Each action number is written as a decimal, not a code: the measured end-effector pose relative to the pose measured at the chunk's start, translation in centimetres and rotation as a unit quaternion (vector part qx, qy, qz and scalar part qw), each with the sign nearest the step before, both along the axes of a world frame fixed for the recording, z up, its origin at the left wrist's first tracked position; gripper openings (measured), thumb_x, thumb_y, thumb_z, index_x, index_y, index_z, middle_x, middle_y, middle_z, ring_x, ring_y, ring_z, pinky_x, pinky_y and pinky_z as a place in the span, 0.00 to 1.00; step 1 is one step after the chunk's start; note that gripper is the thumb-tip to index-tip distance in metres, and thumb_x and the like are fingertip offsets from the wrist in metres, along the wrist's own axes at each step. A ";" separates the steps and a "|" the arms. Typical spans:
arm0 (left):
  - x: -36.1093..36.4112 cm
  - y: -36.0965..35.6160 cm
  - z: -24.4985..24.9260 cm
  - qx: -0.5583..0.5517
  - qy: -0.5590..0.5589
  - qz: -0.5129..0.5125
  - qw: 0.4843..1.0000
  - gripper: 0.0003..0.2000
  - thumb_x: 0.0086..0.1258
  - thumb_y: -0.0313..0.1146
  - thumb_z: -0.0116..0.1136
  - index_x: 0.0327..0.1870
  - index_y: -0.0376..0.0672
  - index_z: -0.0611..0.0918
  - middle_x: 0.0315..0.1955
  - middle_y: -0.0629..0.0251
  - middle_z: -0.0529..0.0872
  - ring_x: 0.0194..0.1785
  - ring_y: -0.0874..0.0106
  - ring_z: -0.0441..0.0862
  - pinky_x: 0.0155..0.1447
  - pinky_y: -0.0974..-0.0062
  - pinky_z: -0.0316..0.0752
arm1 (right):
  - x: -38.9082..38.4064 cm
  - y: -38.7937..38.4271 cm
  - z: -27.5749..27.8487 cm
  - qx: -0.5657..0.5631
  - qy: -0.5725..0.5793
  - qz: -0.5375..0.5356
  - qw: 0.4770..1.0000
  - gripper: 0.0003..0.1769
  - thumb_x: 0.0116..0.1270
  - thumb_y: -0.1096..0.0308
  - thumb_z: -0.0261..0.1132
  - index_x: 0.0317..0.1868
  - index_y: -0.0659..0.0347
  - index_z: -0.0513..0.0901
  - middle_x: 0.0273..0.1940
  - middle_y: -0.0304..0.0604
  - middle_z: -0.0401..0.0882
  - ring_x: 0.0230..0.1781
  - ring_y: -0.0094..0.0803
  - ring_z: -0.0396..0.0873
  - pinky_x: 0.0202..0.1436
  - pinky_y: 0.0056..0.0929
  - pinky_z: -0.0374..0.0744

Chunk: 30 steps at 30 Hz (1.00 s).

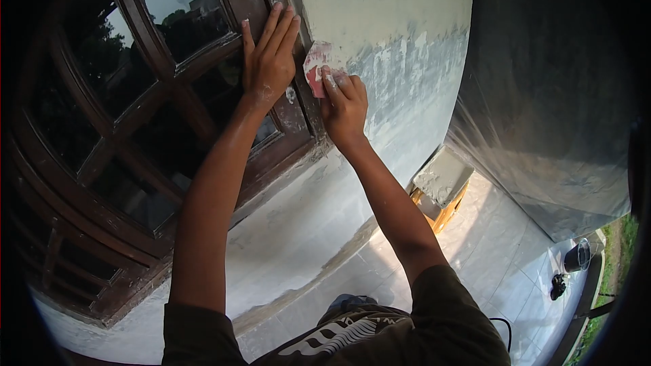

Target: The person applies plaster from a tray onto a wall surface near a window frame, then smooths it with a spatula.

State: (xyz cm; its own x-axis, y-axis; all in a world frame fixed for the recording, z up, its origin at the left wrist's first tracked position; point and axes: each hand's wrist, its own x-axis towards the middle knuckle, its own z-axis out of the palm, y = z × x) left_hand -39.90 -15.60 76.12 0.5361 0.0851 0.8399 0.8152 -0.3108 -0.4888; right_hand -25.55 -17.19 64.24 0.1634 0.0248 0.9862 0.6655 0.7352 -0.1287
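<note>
right hand [346, 105]: pinching red scraper [314, 83] at wall [386, 7]
left hand [271, 61]: flat, empty, left of grip
window frame [296, 137]: beside grip; sideways slip could scrape it

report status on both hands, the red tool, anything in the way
Left hand open against brown window frame. Right hand gripping flat red tool, white-smeared, at wall beside frame. No obstacle visible on wall nearby.

1. Likely the porch of a home, seen from outside.
2. Wooden window [169, 81], its glass [61, 115] reflecting trees [180, 22].
3. Patchily coated wall [393, 34] beside it.
4. Tiled floor [502, 257], with grass [618, 251] beyond its edge.
</note>
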 end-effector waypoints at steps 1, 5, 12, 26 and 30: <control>0.0 0.0 0.1 0.003 -0.015 -0.008 1.000 0.24 0.69 0.20 0.48 0.67 0.42 0.77 0.70 0.67 0.75 0.78 0.67 0.64 0.78 0.34 0.40 | -0.3 0.1 -0.1 -0.022 -0.022 -0.011 0.999 0.29 0.51 0.79 0.69 0.58 0.63 0.83 0.42 0.46 0.79 0.44 0.45 0.76 0.46 0.41 0.73; -0.3 0.4 0.0 0.008 -0.048 -0.036 0.998 0.24 0.68 0.20 0.47 0.66 0.42 0.78 0.69 0.67 0.77 0.78 0.66 0.65 0.77 0.31 0.38 | -1.1 -1.0 -3.6 -0.072 -0.053 0.015 0.996 0.29 0.52 0.80 0.67 0.59 0.62 0.83 0.43 0.46 0.80 0.45 0.46 0.76 0.50 0.42 0.72; -0.5 0.4 -0.1 0.013 -0.042 -0.022 0.999 0.26 0.67 0.19 0.48 0.67 0.44 0.78 0.70 0.68 0.76 0.78 0.69 0.63 0.79 0.37 0.40 | 0.0 -6.1 -4.8 -0.245 0.195 0.472 0.824 0.20 0.58 0.85 0.64 0.52 0.67 0.86 0.41 0.38 0.79 0.43 0.26 0.77 0.42 0.28 0.77; -0.4 0.2 -0.1 0.012 -0.066 -0.066 0.996 0.25 0.68 0.17 0.45 0.66 0.43 0.79 0.68 0.68 0.78 0.77 0.66 0.66 0.77 0.30 0.37 | 2.2 -1.1 3.5 0.004 0.078 0.076 0.994 0.17 0.57 0.85 0.66 0.47 0.67 0.87 0.32 0.41 0.75 0.34 0.31 0.74 0.38 0.25 0.75; -0.4 0.3 -0.1 0.012 -0.088 -0.087 0.992 0.26 0.67 0.17 0.44 0.67 0.43 0.77 0.68 0.67 0.78 0.77 0.65 0.66 0.77 0.30 0.35 | 0.1 0.4 4.3 0.039 0.006 0.004 0.999 0.27 0.50 0.84 0.69 0.54 0.64 0.85 0.37 0.44 0.79 0.35 0.42 0.75 0.39 0.36 0.77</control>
State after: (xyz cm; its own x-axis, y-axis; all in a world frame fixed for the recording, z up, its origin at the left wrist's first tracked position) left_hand -40.30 -15.32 76.01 0.3850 -0.0171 0.9228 0.8239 -0.4443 -0.3520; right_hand -25.44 -16.82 68.54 0.1750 -0.0510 0.9832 0.6585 0.7485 -0.0784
